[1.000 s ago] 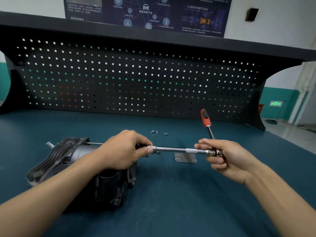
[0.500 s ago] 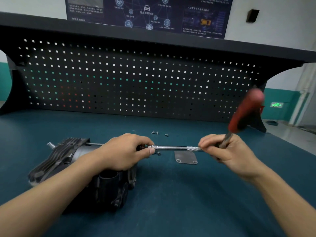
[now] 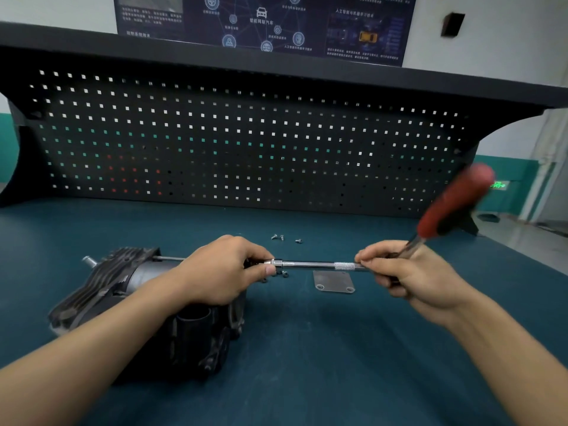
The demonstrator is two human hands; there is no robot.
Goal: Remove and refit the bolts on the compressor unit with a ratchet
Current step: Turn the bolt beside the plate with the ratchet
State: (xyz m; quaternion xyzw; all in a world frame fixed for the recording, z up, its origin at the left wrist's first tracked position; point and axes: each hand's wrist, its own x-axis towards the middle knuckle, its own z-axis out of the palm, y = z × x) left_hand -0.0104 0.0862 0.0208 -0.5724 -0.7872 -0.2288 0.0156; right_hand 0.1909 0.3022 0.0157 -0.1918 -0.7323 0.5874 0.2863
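- The ratchet (image 3: 455, 201) has swung its red handle from near upright over to the right, and it is smeared with motion. Both hands sit where they were.
- My left hand (image 3: 221, 272) has its fingers curled round the socket end of the extension bar (image 3: 310, 265), right at the compressor unit (image 3: 101, 284). The bolt under the socket is hidden from me.
- My right hand (image 3: 412, 275) is closed round the ratchet head at the bar's other end.
- The compressor unit lies on its side toward the front left of the bench (image 3: 307, 348), partly under my left forearm.
- The bar's long axis runs left to right, roughly parallel to the bench's front edge. The bolt being worked lies left of both hands, with the left hand nearer, and the handle sweeps across that axis.
- Loose bolts (image 3: 281, 237) lie beyond the bar toward the back edge. A small plate (image 3: 334, 281) lies on the bench between my hands, and tiny parts sit just beside my left thumb.
- I judge the handle's arc free, since the pegboard (image 3: 246, 142) stands well behind it.
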